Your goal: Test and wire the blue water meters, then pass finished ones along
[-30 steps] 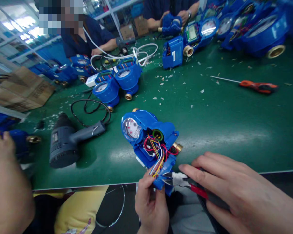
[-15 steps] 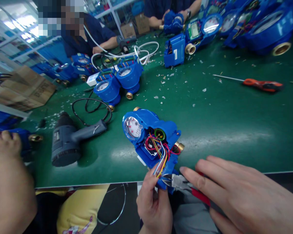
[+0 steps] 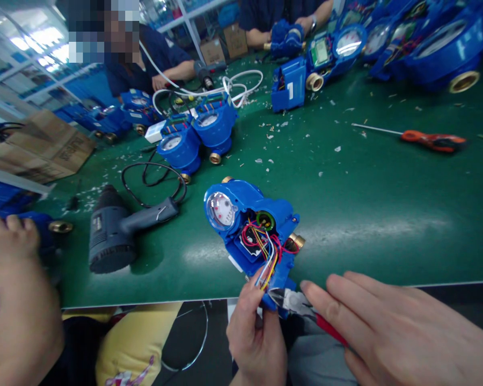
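Observation:
A blue water meter (image 3: 249, 198) with a round dial lies near the table's front edge, its wiring compartment uncovered. Red, yellow and white wires (image 3: 269, 254) come out of it toward me. My left hand (image 3: 255, 332) is closed, pinching the wire ends between thumb and fingers just below the meter. Wrapped around the red handles of a pair of cutting pliers (image 3: 295, 302), my right hand (image 3: 378, 321) holds the jaws close beside the left fingertips. Whether the jaws touch a wire I cannot tell.
A grey heat gun (image 3: 112, 236) with a black cord lies left on the green table (image 3: 346, 187). An orange-handled screwdriver (image 3: 430, 139) is at right. More blue meters (image 3: 181, 150) stand behind. A co-worker's arm (image 3: 22, 300) is at far left; two people sit opposite.
The view has shifted slightly. The pliers and my right hand have moved a little downward; my left hand keeps its pinch on the wires.

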A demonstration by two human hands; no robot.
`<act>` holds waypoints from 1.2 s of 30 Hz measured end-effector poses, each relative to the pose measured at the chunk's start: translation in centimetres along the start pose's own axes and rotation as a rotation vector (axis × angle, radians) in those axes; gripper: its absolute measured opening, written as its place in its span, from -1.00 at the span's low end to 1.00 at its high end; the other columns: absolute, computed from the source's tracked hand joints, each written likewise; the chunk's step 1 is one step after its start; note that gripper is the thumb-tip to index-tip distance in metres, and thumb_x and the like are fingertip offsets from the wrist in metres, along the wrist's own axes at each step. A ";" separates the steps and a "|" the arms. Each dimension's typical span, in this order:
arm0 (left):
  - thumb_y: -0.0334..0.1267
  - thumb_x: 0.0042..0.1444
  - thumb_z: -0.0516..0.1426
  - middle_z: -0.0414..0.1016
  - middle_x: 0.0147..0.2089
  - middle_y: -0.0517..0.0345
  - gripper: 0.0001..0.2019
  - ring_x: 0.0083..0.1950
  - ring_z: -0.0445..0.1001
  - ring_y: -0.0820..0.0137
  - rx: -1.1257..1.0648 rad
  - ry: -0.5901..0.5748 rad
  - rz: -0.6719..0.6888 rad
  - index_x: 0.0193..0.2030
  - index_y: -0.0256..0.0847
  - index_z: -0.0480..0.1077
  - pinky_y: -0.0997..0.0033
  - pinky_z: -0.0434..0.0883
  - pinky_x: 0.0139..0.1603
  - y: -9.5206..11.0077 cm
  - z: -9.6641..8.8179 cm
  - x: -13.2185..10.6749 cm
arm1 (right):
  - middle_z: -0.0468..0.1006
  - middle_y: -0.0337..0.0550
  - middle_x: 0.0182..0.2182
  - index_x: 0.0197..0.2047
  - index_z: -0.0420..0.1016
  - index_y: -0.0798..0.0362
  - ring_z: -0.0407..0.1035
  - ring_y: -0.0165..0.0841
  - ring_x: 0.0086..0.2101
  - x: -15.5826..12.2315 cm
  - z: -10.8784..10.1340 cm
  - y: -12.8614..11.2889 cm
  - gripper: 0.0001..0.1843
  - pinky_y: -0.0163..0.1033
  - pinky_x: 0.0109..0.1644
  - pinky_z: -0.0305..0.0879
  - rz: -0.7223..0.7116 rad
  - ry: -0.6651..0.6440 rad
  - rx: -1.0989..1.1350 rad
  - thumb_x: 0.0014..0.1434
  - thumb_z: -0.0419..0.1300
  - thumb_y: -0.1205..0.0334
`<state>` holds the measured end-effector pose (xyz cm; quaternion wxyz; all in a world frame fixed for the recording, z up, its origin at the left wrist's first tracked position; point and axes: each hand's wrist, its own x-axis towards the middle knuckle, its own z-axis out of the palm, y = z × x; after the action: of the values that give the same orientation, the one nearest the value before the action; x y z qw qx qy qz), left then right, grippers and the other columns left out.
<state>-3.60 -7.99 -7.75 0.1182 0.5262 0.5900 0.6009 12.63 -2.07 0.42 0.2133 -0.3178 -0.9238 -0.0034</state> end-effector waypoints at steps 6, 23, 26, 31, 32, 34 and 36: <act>-0.67 -0.04 0.16 0.57 -0.01 0.20 -0.55 -0.01 0.56 0.37 -0.065 -0.045 -0.006 -0.07 -0.10 0.42 0.43 0.48 0.04 0.0 -0.1 0.1 | 0.49 -0.25 -0.53 -0.23 0.36 0.02 0.36 -0.35 -0.59 -0.2 0.5 -0.5 -0.68 -0.22 -0.68 0.16 0.036 0.153 0.211 0.13 -0.17 0.42; -0.46 0.04 0.23 0.60 -0.19 0.17 -0.79 -0.17 0.58 0.44 -0.182 -0.021 -0.170 -0.19 -0.11 0.45 0.55 0.50 -0.14 0.5 -0.5 0.9 | 0.52 -0.17 -0.11 0.01 0.37 0.10 0.29 -0.26 -0.27 0.5 1.6 0.9 -0.69 -0.12 -0.20 0.20 -0.153 -0.047 0.373 0.27 -0.05 0.29; -0.49 0.04 0.21 0.59 -0.17 0.19 -0.72 -0.14 0.58 0.42 -0.171 -0.068 -0.145 -0.14 -0.07 0.44 0.50 0.50 -0.10 0.4 -0.8 0.9 | 0.53 -0.16 -0.16 0.00 0.37 0.11 0.28 -0.27 -0.29 0.6 1.8 1.0 -0.71 -0.12 -0.23 0.18 -0.160 0.010 0.407 0.27 -0.06 0.30; -0.54 0.02 0.19 0.59 -0.18 0.17 -0.70 -0.16 0.59 0.38 -0.136 -0.072 -0.132 -0.15 -0.09 0.43 0.44 0.52 -0.14 0.3 -1.0 0.9 | 0.49 -0.12 -0.12 0.09 0.31 0.11 0.29 -0.23 -0.25 1.1 1.8 1.6 -0.63 -0.10 -0.23 0.19 -0.162 -0.021 0.404 0.22 -0.03 0.32; -0.55 0.01 0.18 0.59 -0.20 0.18 -0.70 -0.17 0.59 0.38 -0.130 -0.069 -0.137 -0.16 -0.10 0.43 0.44 0.52 -0.13 0.3 -1.0 1.0 | 0.48 -0.09 -0.10 0.12 0.28 0.11 0.28 -0.21 -0.22 1.1 1.8 1.6 -0.58 -0.09 -0.22 0.19 -0.157 -0.058 0.397 0.18 0.00 0.33; -0.57 -0.02 0.19 0.59 -0.23 0.18 -0.69 -0.17 0.59 0.37 -0.115 -0.077 -0.129 -0.18 -0.11 0.43 0.43 0.52 -0.12 0.5 -0.9 1.1 | 0.47 -0.06 -0.09 0.14 0.27 0.11 0.27 -0.18 -0.21 1.1 2.0 1.6 -0.52 -0.06 -0.19 0.19 -0.159 -0.079 0.377 0.11 0.03 0.35; -0.56 -0.03 0.20 0.60 -0.23 0.16 -0.70 -0.17 0.59 0.35 -0.093 -0.077 -0.109 -0.19 -0.12 0.43 0.41 0.52 -0.12 0.7 -0.8 1.3 | 0.47 -0.05 -0.09 0.14 0.28 0.12 0.26 -0.16 -0.20 1.0 2.1 1.6 -0.49 -0.05 -0.20 0.19 -0.149 -0.062 0.325 0.08 0.02 0.38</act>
<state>-4.47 -7.66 -6.33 0.1978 0.5099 0.5841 0.5998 12.09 0.11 -1.34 0.2325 -0.2100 -0.9393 0.1398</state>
